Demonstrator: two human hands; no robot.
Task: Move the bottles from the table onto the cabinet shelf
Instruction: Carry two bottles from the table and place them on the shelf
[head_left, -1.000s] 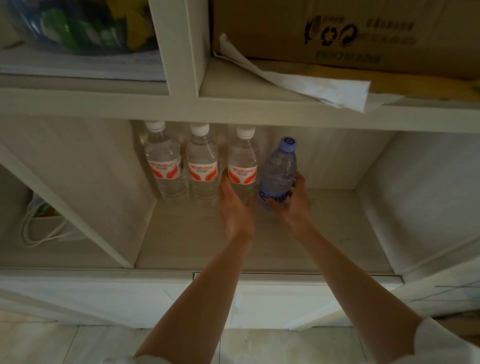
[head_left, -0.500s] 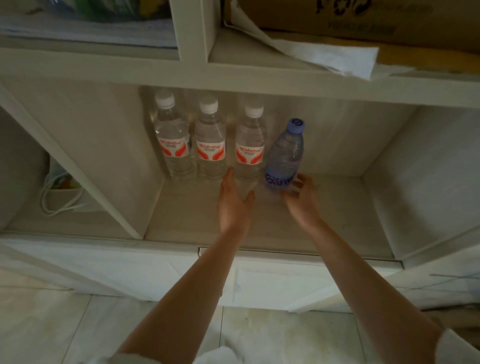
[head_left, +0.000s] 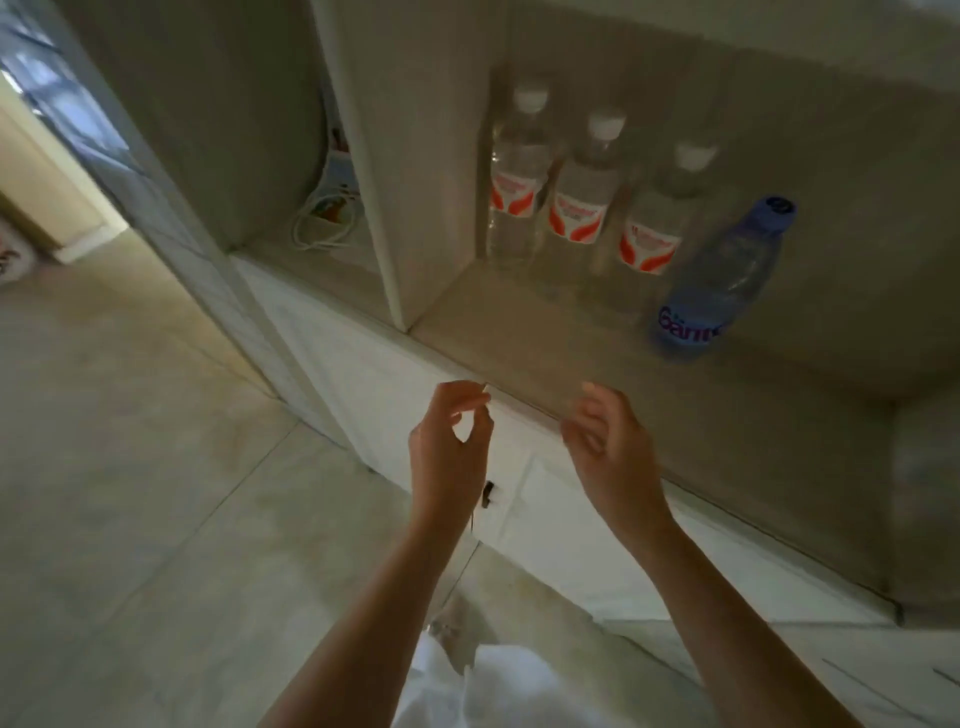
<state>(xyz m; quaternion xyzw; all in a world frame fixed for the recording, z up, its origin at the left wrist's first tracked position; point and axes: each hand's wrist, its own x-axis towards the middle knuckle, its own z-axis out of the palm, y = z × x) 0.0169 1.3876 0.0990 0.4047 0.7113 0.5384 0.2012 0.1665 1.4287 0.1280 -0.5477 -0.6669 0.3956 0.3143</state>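
Both hands, left hand (head_left: 449, 447) and right hand (head_left: 610, 449), hang loosely curled, holding nothing, near the cabinet shelf (head_left: 545, 343) where four water bottles (head_left: 582, 208) stand.

From my feed the whole frame is smeared with motion, so the red-and-white labels on the three clear bottles (head_left: 582, 208) will not read. On the blue bottle (head_left: 719, 280) I get only the first letters of its print; the rest wraps out of sight. The cabinet shelf (head_left: 545, 343) runs off the right edge. In the left compartment a white cable (head_left: 319, 228) lies against something colourful I cannot identify. My forearms leave the frame at the bottom.
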